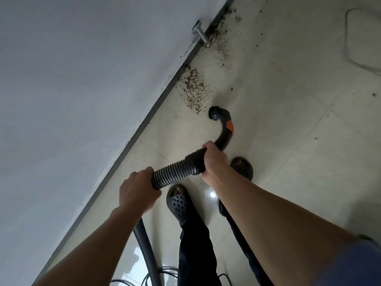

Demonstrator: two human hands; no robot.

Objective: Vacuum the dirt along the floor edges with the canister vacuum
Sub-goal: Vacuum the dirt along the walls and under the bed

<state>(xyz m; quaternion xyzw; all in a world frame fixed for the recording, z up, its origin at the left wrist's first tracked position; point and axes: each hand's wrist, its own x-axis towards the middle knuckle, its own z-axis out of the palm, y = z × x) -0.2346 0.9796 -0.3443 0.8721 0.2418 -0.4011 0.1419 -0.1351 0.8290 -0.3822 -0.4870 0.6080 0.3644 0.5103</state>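
We are gripping the ribbed vacuum hose (pixel 172 172) in our left hand (pixel 137 191), fingers curled round it. Our right hand (pixel 214 159) is clamping the hose cuff (pixel 194 161) just beyond. The curved nozzle (pixel 219 115) is pointing at the dirt (pixel 194 89) lying along the floor (pixel 288 120) edge by the wall, with a metal doorstop (pixel 201 37) farther along that edge.

The light was soft, even and rather dim, with a cool grey cast over the wall (pixel 72 89). The glossy floor (pixel 288 120) carried a small white glare spot toward 6 o'clock and paler reflections lower still. Shadows were faint and diffuse. The whole frame was slightly soft. The sleeve (pixel 367 263) at 4 o'clock and the cord (pixel 350 48) at 2 o'clock were smeared.
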